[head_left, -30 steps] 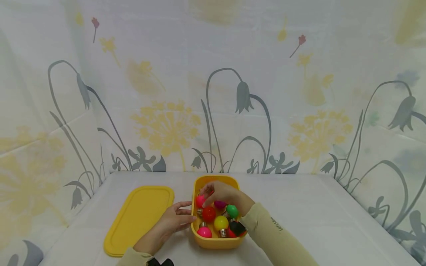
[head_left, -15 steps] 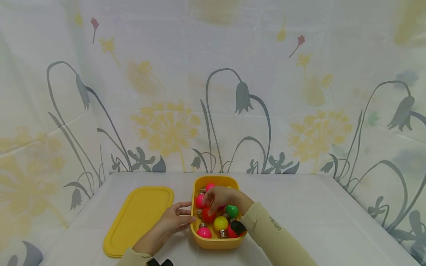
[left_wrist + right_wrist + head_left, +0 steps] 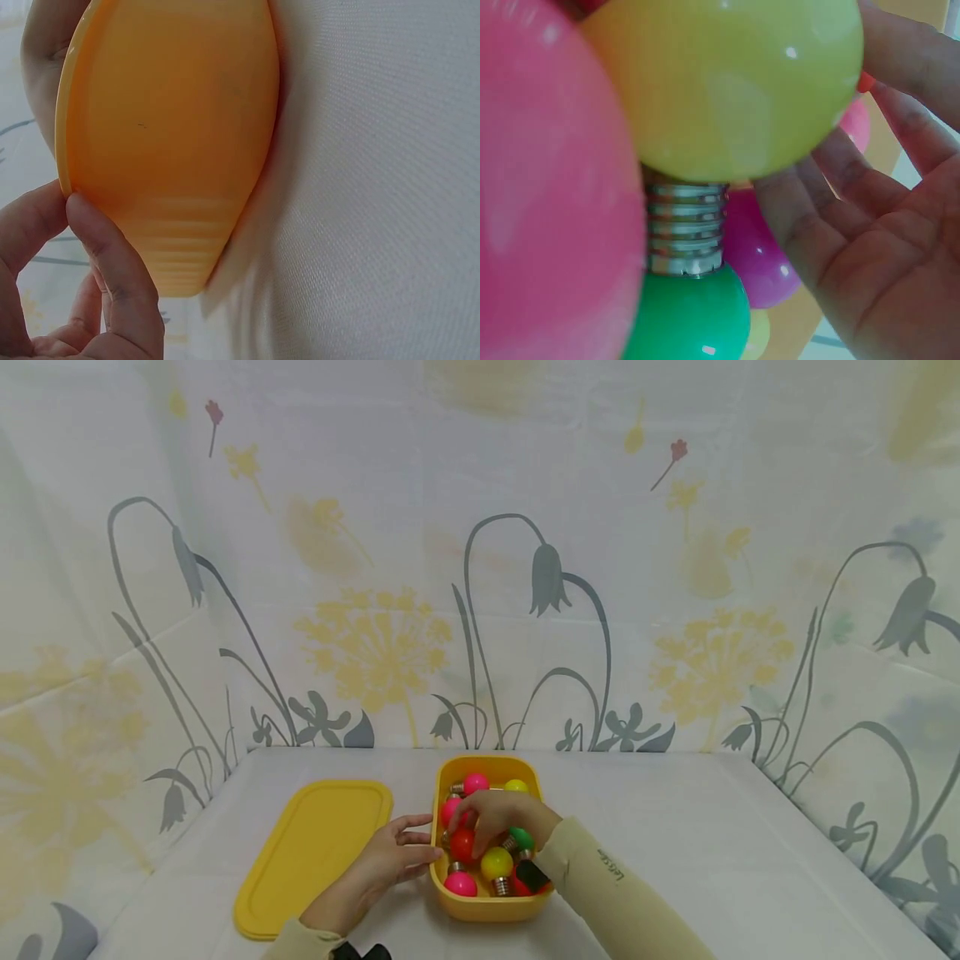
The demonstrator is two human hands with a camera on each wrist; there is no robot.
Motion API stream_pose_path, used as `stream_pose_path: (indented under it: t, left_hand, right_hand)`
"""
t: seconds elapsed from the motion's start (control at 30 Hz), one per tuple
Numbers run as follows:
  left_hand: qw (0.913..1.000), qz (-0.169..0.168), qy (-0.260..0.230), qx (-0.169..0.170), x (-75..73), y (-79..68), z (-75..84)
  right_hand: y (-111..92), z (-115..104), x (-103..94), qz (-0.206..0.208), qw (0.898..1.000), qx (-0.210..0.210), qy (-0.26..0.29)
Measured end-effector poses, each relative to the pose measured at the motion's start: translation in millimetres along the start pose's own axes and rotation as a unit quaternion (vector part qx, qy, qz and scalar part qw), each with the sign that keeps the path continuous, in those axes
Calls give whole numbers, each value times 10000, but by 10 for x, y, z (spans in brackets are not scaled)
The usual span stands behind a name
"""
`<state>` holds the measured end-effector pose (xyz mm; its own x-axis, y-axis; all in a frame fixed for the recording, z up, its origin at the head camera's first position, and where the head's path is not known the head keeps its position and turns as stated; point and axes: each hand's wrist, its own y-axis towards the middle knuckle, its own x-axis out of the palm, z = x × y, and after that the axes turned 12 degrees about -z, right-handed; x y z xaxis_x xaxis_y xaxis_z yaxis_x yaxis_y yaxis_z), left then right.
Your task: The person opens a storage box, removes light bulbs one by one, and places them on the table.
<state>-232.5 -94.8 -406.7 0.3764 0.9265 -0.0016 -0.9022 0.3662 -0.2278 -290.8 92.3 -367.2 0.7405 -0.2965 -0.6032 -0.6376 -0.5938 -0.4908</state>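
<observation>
A yellow plastic box (image 3: 487, 910) holds several coloured light bulbs with metal screw bases. On its left side my left hand (image 3: 390, 860) pinches the rim between thumb and finger, as the left wrist view shows. My right hand (image 3: 510, 812) reaches down inside, thumb and fingers around a red light bulb (image 3: 462, 847). In the right wrist view a yellow bulb (image 3: 727, 90) and a pink bulb (image 3: 547, 195) stand close to the camera and cover most of the red one. A green bulb (image 3: 690, 315) and a magenta bulb (image 3: 761, 251) lie below them.
A flat yellow lid (image 3: 315, 852) lies on the white tabletop (image 3: 660, 835), left of the box. Behind the table hangs a flower-printed cloth (image 3: 480, 610). Pink bulbs (image 3: 461, 883) rest along the box's left side.
My right hand has come nearer within the box, from the pink bulbs at the back to the red bulb, which has shifted slightly left. My left hand stays at the rim.
</observation>
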Motion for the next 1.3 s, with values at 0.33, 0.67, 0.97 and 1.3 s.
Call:
stream_pose_path:
  t: [0.33,0.67,0.97,1.3]
  left_hand:
    - [10000,0,17,-12,8,20,-6]
    - [10000,-50,-57,38,5,15,-29]
    - [9999,-34,-126,99,6,0,-35]
    - [9997,-69,-169,162,4,-15,-37]
  right_hand:
    - [-17,-11,8,144,9998,-65,106]
    - [-99,-30,-56,257,9978,-157,594]
    - [-239,-56,-114,583,9954,-658,383]
    - [-412,-6,-129,964,9870,-1038,758]
